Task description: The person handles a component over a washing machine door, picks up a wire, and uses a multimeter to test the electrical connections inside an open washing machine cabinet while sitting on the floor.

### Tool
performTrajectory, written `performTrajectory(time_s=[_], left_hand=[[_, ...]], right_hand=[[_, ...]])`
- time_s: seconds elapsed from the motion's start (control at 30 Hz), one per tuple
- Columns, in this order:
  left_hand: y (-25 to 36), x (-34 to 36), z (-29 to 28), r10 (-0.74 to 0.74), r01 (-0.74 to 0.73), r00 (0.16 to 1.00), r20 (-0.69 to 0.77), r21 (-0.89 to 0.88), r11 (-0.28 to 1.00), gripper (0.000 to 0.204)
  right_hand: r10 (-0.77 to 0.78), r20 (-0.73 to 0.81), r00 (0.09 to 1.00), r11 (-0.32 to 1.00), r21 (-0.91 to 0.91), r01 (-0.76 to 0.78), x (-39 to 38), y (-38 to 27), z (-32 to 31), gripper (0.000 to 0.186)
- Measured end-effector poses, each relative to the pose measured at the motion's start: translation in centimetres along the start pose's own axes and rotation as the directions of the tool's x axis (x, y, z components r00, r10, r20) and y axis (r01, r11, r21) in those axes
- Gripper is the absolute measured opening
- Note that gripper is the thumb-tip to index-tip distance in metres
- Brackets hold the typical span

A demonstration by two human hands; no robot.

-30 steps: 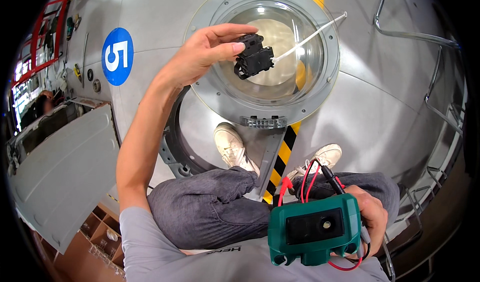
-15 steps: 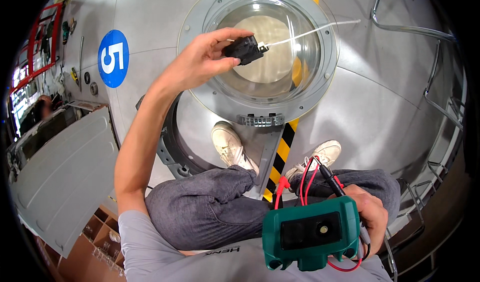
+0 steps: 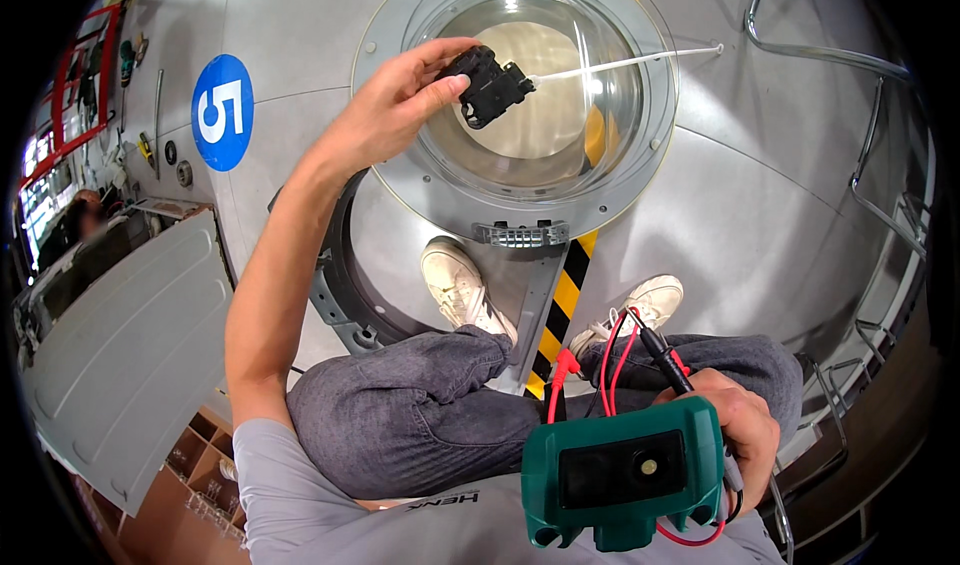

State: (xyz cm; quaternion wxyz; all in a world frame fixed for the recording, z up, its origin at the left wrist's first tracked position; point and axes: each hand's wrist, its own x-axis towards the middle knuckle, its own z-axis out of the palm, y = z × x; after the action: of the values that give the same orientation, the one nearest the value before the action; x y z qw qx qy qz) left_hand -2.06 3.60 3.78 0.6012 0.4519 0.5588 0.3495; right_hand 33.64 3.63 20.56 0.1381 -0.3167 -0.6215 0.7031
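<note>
My left hand (image 3: 400, 95) pinches a black door lock (image 3: 490, 90) between thumb and fingers, above the round washing machine door (image 3: 440, 210) with its clear glass bowl (image 3: 530, 175). A thin white cable (image 3: 620, 63) runs from the lock's right end out past the door's rim. Low on the right, my right hand (image 3: 740, 415) is closed round test probes (image 3: 662, 355) with red and black leads, beside a green multimeter (image 3: 622, 465). The multimeter's back faces up. It hides part of the right hand, so whether the fingers also grip the meter is unclear.
My shoes (image 3: 455, 280) stand close below the door. Left of them lies a dark grey ring frame (image 3: 335, 295). Yellow-black floor tape (image 3: 565, 310) runs under the door. A grey panel (image 3: 130, 365) leans at left; bent metal tubing (image 3: 830, 60) stands at right.
My left hand has tilted the door lock, turning more of its broad face up, and moved it slightly left. The cable's far end has dropped slightly. My right hand stays nearly still.
</note>
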Motion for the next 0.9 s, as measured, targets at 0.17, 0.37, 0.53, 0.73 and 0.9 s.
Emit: performTrajectory(time_s=[0.17, 0.37, 0.53, 0.73, 0.9], left_hand=[[0.17, 0.07, -0.05, -0.041, 0.041, 0.999, -0.01, -0.015, 0.999, 0.044], [0.76, -0.11, -0.04, -0.054, 0.055, 0.998, 0.013, -0.048, 0.997, 0.046], [0.5, -0.15, -0.11, -0.07, 0.07, 0.998, 0.006, -0.091, 0.993, 0.046], [0.29, -0.07, 0.03, -0.064, 0.063, 0.998, -0.018, -0.036, 0.997, 0.044], [0.35, -0.04, 0.11, -0.058, 0.058, 0.998, -0.017, -0.044, 0.997, 0.043]], right_hand=[[0.014, 0.018, 1.0, 1.0, 0.011, -0.015, -0.03, 0.11, -0.19, 0.046], [0.001, 0.058, 0.998, 0.999, 0.032, -0.002, 0.11, 0.22, -0.47, 0.046], [-0.033, 0.061, 0.998, 0.999, 0.017, 0.032, 0.08, 0.42, -0.44, 0.049], [-0.05, 0.06, 0.997, 0.998, 0.036, 0.048, 0.17, 0.63, -0.47, 0.049], [-0.045, 0.056, 0.997, 0.999, 0.02, 0.044, 0.32, 0.4, -0.48, 0.048]])
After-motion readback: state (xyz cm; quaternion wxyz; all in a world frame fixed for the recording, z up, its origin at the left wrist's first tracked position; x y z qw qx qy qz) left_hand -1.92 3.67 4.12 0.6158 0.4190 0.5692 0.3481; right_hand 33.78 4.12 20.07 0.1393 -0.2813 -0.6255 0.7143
